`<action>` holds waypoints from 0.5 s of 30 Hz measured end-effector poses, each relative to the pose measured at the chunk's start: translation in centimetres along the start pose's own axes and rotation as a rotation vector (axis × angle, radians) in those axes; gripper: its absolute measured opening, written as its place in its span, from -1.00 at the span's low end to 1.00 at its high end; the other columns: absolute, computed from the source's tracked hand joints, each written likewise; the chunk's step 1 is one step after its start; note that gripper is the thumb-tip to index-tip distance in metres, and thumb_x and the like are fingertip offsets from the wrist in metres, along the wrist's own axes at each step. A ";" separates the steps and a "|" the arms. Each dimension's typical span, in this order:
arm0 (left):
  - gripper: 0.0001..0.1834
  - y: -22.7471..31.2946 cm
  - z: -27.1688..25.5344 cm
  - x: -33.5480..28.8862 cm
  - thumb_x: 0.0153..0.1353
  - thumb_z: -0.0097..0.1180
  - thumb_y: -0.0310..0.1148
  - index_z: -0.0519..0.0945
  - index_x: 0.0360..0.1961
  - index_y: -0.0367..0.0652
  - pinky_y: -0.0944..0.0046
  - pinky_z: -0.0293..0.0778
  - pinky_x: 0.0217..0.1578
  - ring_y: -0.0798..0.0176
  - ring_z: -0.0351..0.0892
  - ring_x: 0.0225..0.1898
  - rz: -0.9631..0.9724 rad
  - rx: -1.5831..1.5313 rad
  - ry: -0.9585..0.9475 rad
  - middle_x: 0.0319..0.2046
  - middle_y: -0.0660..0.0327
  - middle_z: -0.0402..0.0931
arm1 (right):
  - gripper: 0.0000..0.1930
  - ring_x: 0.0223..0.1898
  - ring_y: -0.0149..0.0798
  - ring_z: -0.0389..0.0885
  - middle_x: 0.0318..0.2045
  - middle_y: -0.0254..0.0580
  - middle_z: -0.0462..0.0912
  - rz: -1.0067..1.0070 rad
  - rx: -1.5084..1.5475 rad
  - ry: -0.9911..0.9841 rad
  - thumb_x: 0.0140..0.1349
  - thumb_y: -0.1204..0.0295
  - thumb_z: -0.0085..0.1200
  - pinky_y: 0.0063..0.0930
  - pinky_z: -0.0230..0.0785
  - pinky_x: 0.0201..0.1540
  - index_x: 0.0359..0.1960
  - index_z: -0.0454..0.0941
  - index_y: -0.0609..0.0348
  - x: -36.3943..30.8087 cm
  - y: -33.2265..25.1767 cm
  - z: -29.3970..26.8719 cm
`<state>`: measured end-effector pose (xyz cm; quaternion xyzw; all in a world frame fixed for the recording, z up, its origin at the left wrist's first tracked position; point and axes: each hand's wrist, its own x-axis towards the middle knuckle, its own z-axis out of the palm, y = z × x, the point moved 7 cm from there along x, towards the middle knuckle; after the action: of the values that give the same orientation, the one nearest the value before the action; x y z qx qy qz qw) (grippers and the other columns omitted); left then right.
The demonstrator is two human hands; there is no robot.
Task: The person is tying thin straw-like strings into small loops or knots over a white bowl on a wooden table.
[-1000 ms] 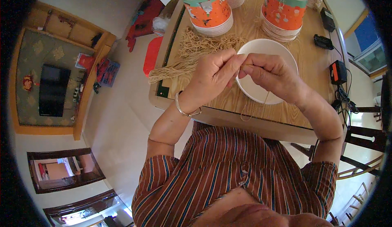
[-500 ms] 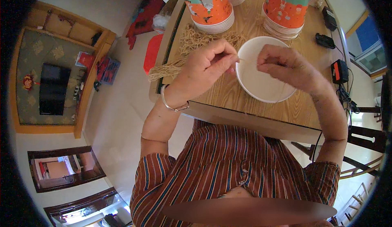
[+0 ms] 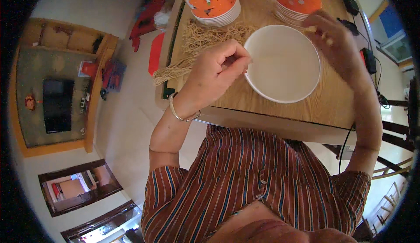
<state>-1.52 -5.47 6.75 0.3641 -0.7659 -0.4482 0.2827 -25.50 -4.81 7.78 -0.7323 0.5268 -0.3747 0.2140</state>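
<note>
My left hand (image 3: 221, 70) is closed in a pinch just by the left rim of a large white paper tub (image 3: 284, 70). What the pinch holds, if anything, is too small to make out. The tub stands upright on the table, its mouth facing up and its inside pale. My right hand (image 3: 330, 42) is raised beyond the tub's far right rim, in front of an orange stack of paper tubs (image 3: 297, 2). Motion smears its fingers. A heap of tan twisted strands (image 3: 199, 39) lies beside my left hand, its straighter end reaching toward the table's left edge.
Another stack of orange-and-green tubs (image 3: 214, 5) stands behind the strands. Black adapters (image 3: 349, 1) and cables (image 3: 379, 79) run along the table's right edge. A red stool (image 3: 155, 53) is on the floor at the left, and dark chairs (image 3: 398, 133) stand at the right.
My right hand has moved from over the tub outward, up and to the right. My left hand keeps its pinch near the rim. The whole view has shifted slightly.
</note>
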 end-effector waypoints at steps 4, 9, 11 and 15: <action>-0.94 -0.1 0.4 0.1 0.22 0.12 -0.53 0.51 -0.33 -0.31 0.39 0.46 -0.36 0.43 0.51 -0.41 0.039 0.019 0.021 -0.45 0.22 0.52 | -0.62 -0.18 0.04 0.65 -0.21 0.02 0.65 -0.154 0.132 -0.144 0.20 0.43 0.12 -0.18 0.51 -0.16 0.06 0.41 0.18 -0.4 -7.6 5.4; -0.94 -0.4 0.1 0.1 0.21 0.12 -0.55 0.53 -0.30 -0.29 0.37 0.47 -0.35 0.42 0.51 -0.39 0.035 0.025 0.081 -0.42 0.21 0.53 | -0.64 -0.33 0.15 0.64 -0.42 0.02 0.66 -0.118 0.172 -0.264 0.18 0.46 0.10 -0.03 0.49 -0.28 0.00 0.31 0.15 -0.3 -6.4 8.6; -0.95 -0.5 0.3 0.1 0.21 0.12 -0.56 0.53 -0.30 -0.29 0.38 0.47 -0.34 0.43 0.52 -0.38 0.030 -0.022 0.076 -0.42 0.22 0.53 | -0.69 -0.36 0.16 0.63 -0.45 0.03 0.64 -0.138 0.201 -0.217 0.18 0.46 0.09 -0.01 0.48 -0.32 -0.07 0.32 0.16 -0.5 -6.4 8.6; -0.96 -0.7 0.3 -0.2 0.22 0.11 -0.57 0.53 -0.30 -0.28 0.39 0.49 -0.32 0.45 0.52 -0.35 0.020 -0.030 0.037 -0.41 0.24 0.54 | -0.81 -0.39 0.18 0.62 -0.52 0.06 0.60 -0.216 0.122 -0.145 0.21 0.49 0.05 -0.02 0.45 -0.39 -0.19 0.33 0.18 -0.8 -6.6 8.1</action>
<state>-1.46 -5.42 5.94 0.3601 -0.7576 -0.4499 0.3066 -15.33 -2.39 7.12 -0.7955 0.4043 -0.3732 0.2539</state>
